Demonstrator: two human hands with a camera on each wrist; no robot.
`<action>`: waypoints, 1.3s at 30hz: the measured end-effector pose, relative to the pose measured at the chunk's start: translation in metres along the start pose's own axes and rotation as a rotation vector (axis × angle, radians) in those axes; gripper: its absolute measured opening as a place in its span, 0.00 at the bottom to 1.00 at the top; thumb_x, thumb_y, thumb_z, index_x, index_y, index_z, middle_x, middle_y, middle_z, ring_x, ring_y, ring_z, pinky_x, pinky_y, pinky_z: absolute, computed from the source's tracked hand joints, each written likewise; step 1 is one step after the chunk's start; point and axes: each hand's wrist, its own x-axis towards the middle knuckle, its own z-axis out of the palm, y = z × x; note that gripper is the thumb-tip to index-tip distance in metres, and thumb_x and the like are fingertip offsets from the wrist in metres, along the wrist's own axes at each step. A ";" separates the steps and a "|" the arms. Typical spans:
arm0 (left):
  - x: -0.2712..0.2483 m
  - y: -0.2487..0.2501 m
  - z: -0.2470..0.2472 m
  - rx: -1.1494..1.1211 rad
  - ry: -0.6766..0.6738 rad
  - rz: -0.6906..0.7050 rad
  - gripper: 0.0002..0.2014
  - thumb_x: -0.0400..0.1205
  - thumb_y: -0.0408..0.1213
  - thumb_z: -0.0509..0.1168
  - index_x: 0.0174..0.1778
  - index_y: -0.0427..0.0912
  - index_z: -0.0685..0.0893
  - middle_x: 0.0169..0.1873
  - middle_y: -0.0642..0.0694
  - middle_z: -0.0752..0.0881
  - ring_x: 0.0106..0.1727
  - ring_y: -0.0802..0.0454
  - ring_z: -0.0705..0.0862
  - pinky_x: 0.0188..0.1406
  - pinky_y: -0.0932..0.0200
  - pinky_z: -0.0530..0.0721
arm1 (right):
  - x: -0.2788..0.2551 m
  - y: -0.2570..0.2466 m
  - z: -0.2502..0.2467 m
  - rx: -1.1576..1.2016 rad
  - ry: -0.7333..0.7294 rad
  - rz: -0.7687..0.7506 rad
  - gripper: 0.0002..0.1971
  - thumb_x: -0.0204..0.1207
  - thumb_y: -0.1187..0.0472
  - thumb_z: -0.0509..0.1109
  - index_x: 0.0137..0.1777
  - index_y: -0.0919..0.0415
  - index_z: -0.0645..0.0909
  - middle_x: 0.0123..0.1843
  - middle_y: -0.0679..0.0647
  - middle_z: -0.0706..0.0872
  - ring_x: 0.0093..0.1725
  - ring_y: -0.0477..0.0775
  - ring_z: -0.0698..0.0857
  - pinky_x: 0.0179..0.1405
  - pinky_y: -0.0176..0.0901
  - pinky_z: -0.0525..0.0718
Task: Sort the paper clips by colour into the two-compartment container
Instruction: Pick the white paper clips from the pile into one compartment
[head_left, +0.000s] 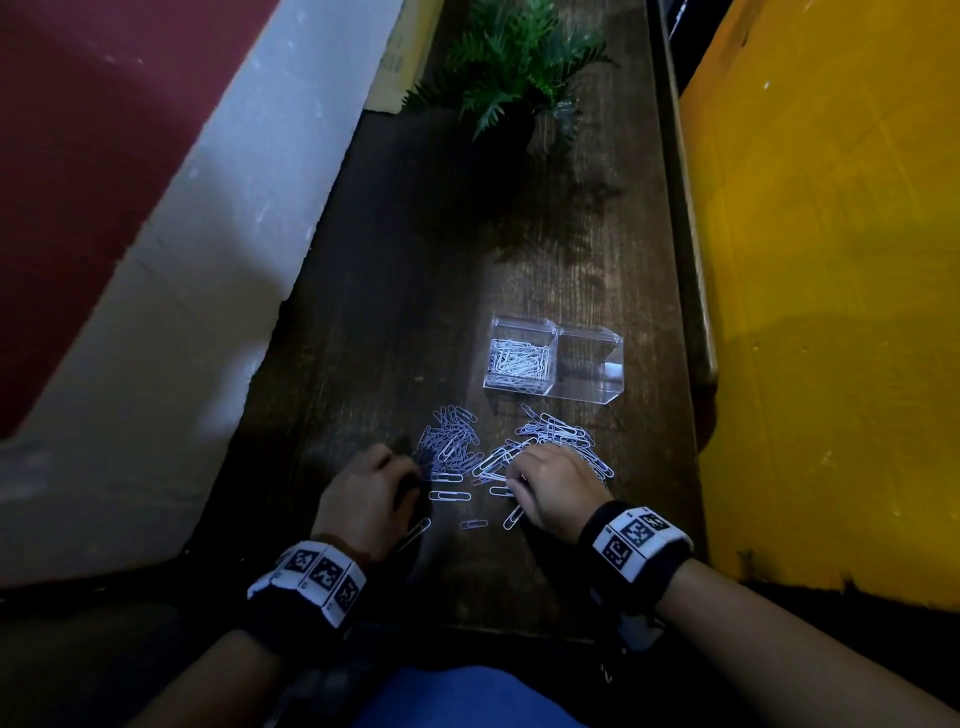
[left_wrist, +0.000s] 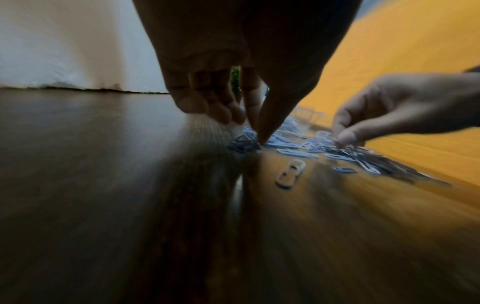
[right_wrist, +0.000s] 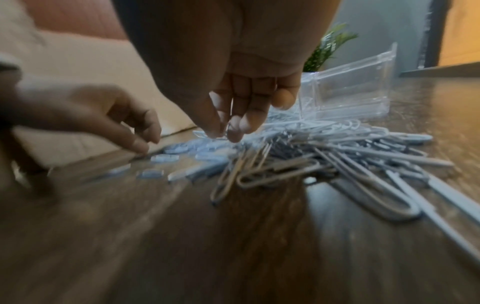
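A clear two-compartment container (head_left: 597, 387) stands on the dark wooden table (head_left: 395, 291). Its left compartment holds white paper clips (head_left: 519, 358); the right compartment looks empty. In front of it lie two heaps of pale blue and white clips (head_left: 451, 441) (right_wrist: 337, 156). My left hand (head_left: 400, 478) (left_wrist: 258, 137) has thumb and forefinger pinched together on a clip at the left heap's near edge. My right hand (head_left: 514, 480) (right_wrist: 223, 131) hangs over the right heap, its thumb and forefinger pinching a paper clip (right_wrist: 205, 134) just above the pile.
Single clips (head_left: 449, 495) lie loose between my hands. A potted fern (head_left: 514, 67) stands at the far end of the table. A yellow panel (head_left: 831, 260) borders the right side and a white wall (head_left: 182, 312) the left.
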 end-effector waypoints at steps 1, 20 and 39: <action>0.000 0.001 0.004 -0.003 -0.004 0.043 0.09 0.72 0.42 0.73 0.47 0.54 0.85 0.44 0.51 0.79 0.45 0.48 0.82 0.41 0.52 0.84 | 0.000 0.001 -0.002 0.032 0.003 0.007 0.06 0.78 0.59 0.66 0.45 0.60 0.83 0.44 0.54 0.86 0.46 0.55 0.81 0.53 0.47 0.74; 0.007 0.037 0.019 -0.043 -0.184 0.114 0.07 0.81 0.43 0.62 0.53 0.47 0.79 0.53 0.49 0.79 0.55 0.48 0.79 0.51 0.54 0.77 | -0.021 0.012 -0.012 0.610 0.152 0.363 0.12 0.77 0.65 0.71 0.60 0.59 0.85 0.49 0.44 0.87 0.51 0.42 0.85 0.57 0.37 0.81; 0.005 0.094 0.043 0.056 -0.330 0.112 0.16 0.83 0.48 0.60 0.65 0.46 0.78 0.59 0.45 0.76 0.61 0.44 0.78 0.56 0.48 0.80 | 0.064 0.020 -0.078 0.227 0.360 0.231 0.06 0.79 0.59 0.66 0.49 0.55 0.84 0.44 0.48 0.86 0.43 0.48 0.83 0.48 0.50 0.85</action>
